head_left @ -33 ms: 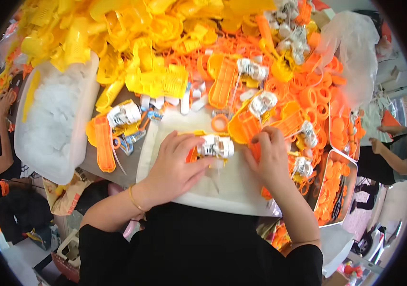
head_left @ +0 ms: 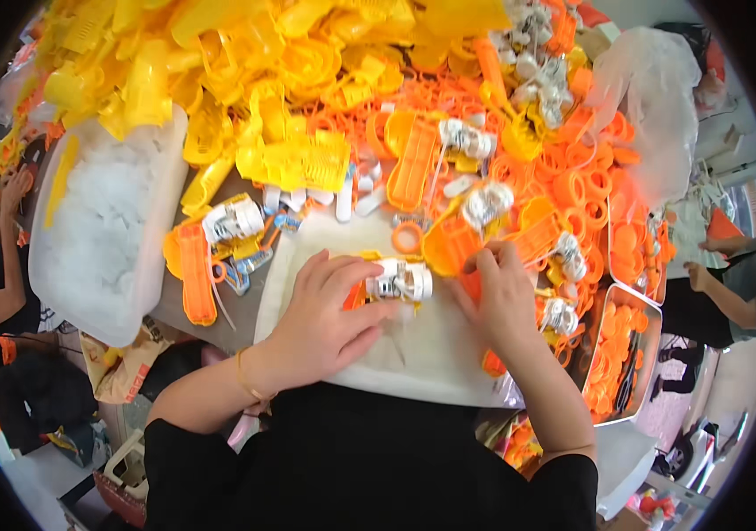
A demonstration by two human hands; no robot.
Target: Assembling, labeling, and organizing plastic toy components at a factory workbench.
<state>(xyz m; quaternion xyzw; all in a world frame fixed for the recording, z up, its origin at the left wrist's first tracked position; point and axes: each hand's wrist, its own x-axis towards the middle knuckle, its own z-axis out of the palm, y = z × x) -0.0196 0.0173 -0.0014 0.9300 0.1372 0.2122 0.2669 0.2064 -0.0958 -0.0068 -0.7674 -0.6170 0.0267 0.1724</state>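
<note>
In my left hand (head_left: 320, 314), between thumb and fingers, is the left end of a yellow-and-orange plastic casing with a white and silver mechanism (head_left: 400, 280). It lies low over a white work mat (head_left: 369, 354). My right hand (head_left: 500, 292) is closed, its fingertips bunched on an orange plastic piece (head_left: 469, 281), partly hidden by the fingers. Just beyond that hand lies an open orange casing half (head_left: 451, 248) with another white mechanism (head_left: 487, 205) beside it. An orange ring (head_left: 407, 237) rests on the mat between the hands, farther back.
Yellow plastic shells (head_left: 307, 53) are heaped at the back. A translucent tub (head_left: 99, 230) of clear-white pieces stands left, near another casing assembly (head_left: 196, 274). Orange parts spread right, beside a metal tray (head_left: 617, 354) of orange discs. Other people's arms (head_left: 723, 292) show at both edges.
The picture has shifted slightly, with the surroundings a little lower. Both hands keep nearly the same place and grip.
</note>
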